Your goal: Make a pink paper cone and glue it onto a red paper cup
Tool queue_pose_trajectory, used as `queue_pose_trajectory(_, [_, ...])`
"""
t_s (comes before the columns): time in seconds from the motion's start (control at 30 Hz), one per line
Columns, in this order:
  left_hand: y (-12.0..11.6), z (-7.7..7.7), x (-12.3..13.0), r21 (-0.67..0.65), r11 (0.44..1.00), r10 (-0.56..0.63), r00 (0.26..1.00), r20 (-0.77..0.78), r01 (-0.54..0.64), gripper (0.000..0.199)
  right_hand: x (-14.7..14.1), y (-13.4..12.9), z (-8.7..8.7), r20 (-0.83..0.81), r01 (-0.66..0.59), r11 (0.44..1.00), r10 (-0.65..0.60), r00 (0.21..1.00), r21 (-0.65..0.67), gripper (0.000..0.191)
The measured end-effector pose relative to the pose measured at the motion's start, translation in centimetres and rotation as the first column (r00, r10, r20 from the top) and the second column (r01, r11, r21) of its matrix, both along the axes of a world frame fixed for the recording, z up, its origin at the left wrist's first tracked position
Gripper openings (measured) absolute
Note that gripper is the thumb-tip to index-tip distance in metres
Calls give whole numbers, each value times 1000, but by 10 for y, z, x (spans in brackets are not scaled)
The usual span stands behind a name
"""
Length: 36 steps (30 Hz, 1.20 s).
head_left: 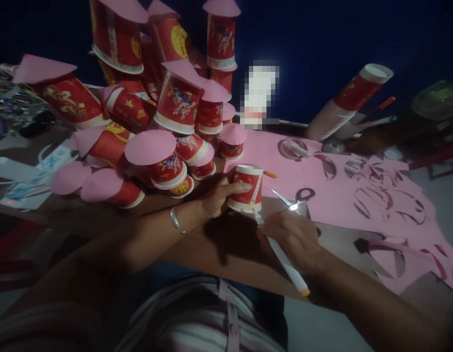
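Note:
My left hand [221, 196] is closed around a red paper cup [248, 188] with gold print and white bands at both ends, its thumb pressed across the cup's side. In my right hand [292, 234] is a white marker [285, 259] with an orange end. The marker's tip meets or nearly meets the cup's lower edge. Just behind the cup lies a small orange cap [270, 174]. Scissors [293, 206] with dark handles lie beyond my right hand, partly on the pink paper. The fingertips of both hands are partly hidden.
Several red cups with pink paper cone tops [150, 147] are stacked at the left and back. Cut pink paper sheets [322, 190] spread over the right side. A leaning stack of cups [362, 88] stands at the back right. A white power strip [39, 178] lies far left.

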State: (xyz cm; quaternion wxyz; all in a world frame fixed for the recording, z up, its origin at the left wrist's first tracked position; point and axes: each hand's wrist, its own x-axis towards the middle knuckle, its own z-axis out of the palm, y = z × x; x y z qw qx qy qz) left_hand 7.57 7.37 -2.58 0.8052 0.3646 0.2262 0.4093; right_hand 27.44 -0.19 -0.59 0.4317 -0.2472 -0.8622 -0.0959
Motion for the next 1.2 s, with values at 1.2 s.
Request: queue_pose_trajectory(1.2, [-1,9,0,-26,999,-34,999,-35,33,44,0,1,-7,19,36,999,-36,999,-37,21])
